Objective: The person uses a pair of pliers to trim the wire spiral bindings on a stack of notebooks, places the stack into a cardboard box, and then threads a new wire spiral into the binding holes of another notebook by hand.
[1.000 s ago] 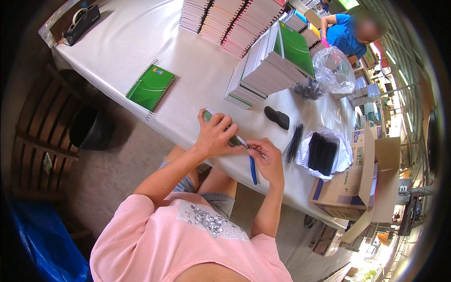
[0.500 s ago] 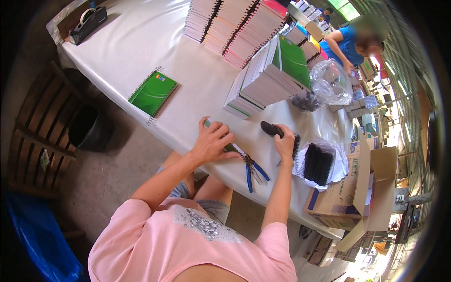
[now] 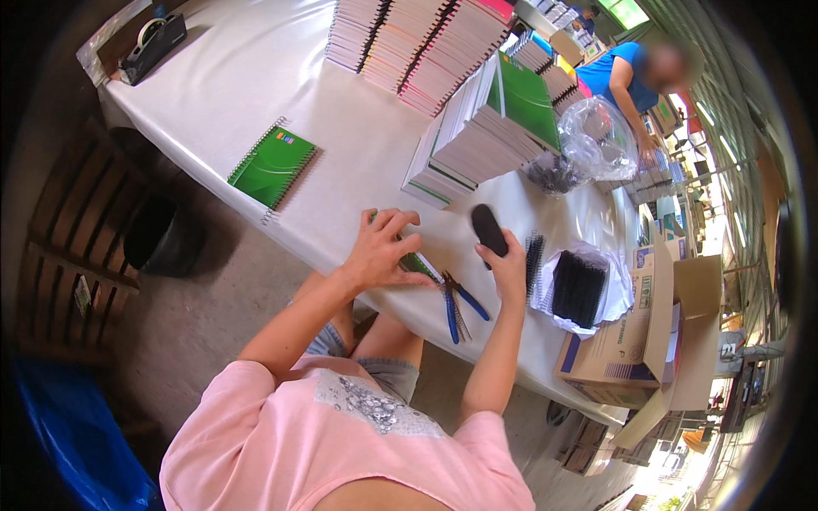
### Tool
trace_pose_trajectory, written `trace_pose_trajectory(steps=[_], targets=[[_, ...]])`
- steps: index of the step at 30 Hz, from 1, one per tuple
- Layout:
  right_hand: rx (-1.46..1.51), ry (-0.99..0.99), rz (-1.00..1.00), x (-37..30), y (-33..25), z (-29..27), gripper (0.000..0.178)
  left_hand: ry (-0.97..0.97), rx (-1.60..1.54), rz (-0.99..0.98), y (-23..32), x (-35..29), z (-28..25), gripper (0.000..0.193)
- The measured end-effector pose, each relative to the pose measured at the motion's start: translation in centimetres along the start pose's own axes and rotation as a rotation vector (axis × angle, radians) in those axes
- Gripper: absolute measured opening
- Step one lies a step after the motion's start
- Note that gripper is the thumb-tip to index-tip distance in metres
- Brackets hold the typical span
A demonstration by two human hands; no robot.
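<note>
My left hand (image 3: 383, 251) curves over a small green notebook (image 3: 413, 264) at the table's near edge, fingers at its far end and thumb near its close end; the hand hides much of it. In my right hand (image 3: 509, 260) is a black oblong object (image 3: 488, 228) with rounded ends, tilted upward; its exact kind I cannot tell. Between my hands lie blue-handled pliers (image 3: 460, 305), with a thin wire coil beside their handles. Loose black binding coils (image 3: 534, 258) rest just right of my right hand. Further left is a spiral-bound green notebook (image 3: 273, 166).
Stacked green-covered books (image 3: 486, 132) stand ahead, before taller spiral-bound stacks (image 3: 417, 47). A clear plastic bag (image 3: 596, 140), a bundle of black coils (image 3: 579, 288) on white paper and an open cardboard box (image 3: 618, 345) are at right. A tape dispenser (image 3: 153, 47) sits far left; a blue-shirted person works beyond.
My right hand has risen slightly and turned the black oblong object more upright, away from the loose coils. My left hand stays on the notebook, its fingers shifted slightly.
</note>
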State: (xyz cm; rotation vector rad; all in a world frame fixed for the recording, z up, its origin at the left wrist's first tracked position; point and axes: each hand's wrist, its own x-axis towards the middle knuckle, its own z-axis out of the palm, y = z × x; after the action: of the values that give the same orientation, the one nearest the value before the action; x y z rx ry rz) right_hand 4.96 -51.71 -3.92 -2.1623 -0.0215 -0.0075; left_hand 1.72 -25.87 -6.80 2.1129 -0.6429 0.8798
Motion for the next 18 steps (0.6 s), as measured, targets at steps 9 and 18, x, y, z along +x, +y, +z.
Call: trace_pose_trajectory(steps=[9, 18], targets=[[0.595, -0.032, -0.288, -6.8, -3.8, 5.0, 0.014, -0.015, -0.014, 0.008, -0.1, 0.0, 0.0, 0.058], [0.316, -0.101, -0.406, -4.9, -3.8, 3.2, 0.027, -0.044, -0.069, 0.020, -0.3, -0.2, 0.0, 0.057]])
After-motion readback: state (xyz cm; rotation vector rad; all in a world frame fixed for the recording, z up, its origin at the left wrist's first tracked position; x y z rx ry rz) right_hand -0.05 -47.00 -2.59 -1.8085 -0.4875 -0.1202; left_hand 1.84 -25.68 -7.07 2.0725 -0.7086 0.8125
